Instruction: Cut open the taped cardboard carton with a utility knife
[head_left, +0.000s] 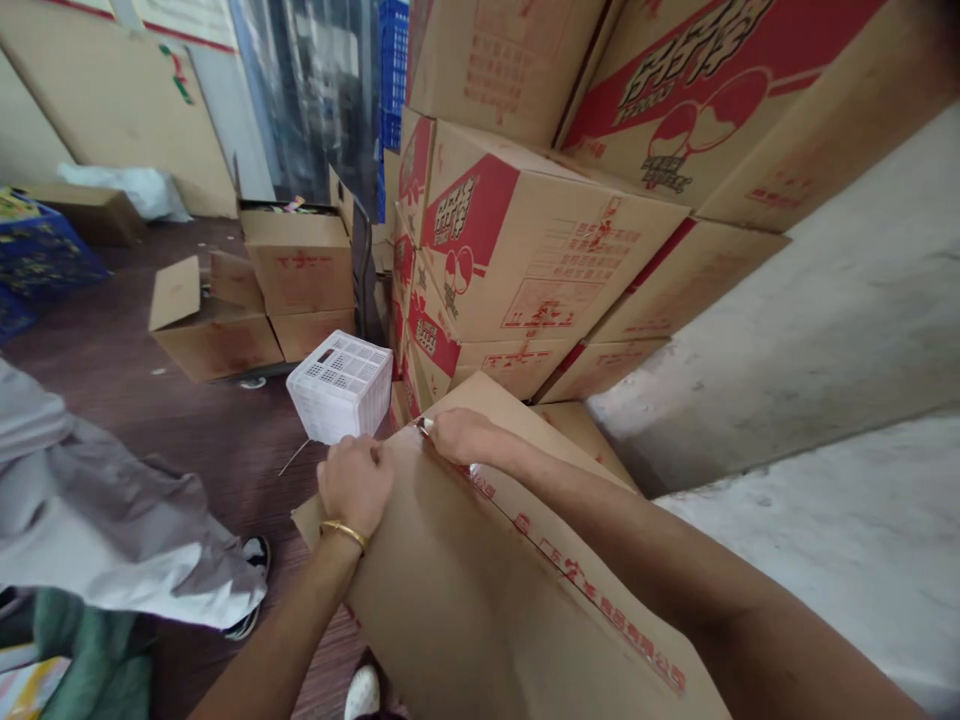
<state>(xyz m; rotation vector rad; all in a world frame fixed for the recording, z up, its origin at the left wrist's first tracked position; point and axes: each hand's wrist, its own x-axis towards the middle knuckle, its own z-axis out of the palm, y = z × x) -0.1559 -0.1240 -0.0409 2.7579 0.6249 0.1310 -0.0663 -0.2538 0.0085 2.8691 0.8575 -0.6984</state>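
Note:
A large brown cardboard box (465,570) with red lettering along its top seam fills the space in front of me. My left hand (356,485), with a gold bangle at the wrist, is closed over the box's left far edge, its fingertips partly hidden. My right hand (461,437) is in a fist at the far end of the seam. A small, shiny, dark-edged object (424,426) sticks out of that fist against the cardboard; its kind is too small to make out. Clear tape seems to run along the seam.
Stacked cartons (555,250) with red print rise ahead, beside a pale wall (840,360). A white plastic crate (341,385) stands on the floor, near open boxes (300,260). At left are a person's grey trousers (112,520) and a blue crate (52,245).

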